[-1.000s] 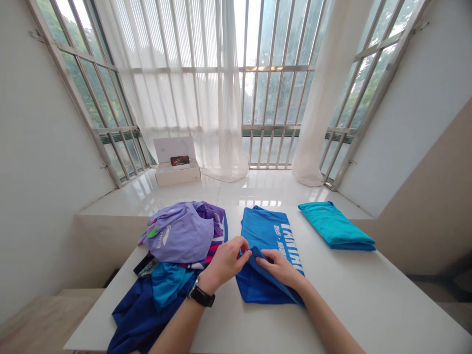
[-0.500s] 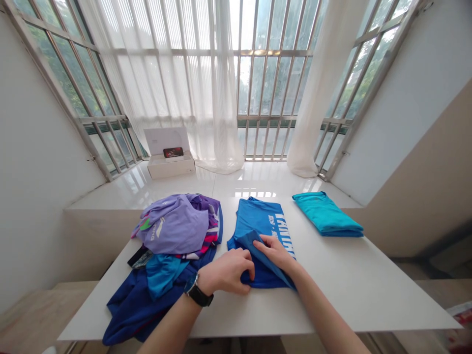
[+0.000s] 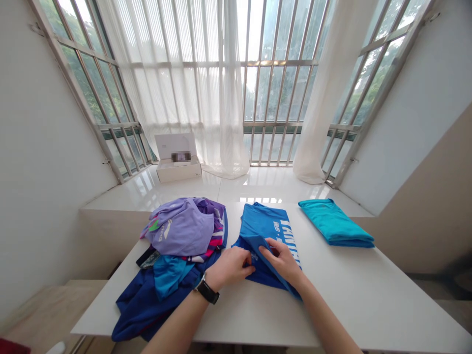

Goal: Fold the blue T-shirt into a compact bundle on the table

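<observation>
Pulled the near hem of the blue shirt (image 3: 266,233) up and over since a second ago, so the fold got noticeably shorter front to back and looked most of the way done. Left hand (image 3: 230,267) sat at the near-left corner with fingers (image 3: 246,269) curled together, pinching the doubled edge; right hand (image 3: 285,260) lay across the flap, fingers pressed flat and close together on the cloth. Shirt parked mid-desk (image 3: 361,300), right of the messy clothes pile (image 3: 177,255), left of the folded teal shirt (image 3: 334,223).
</observation>
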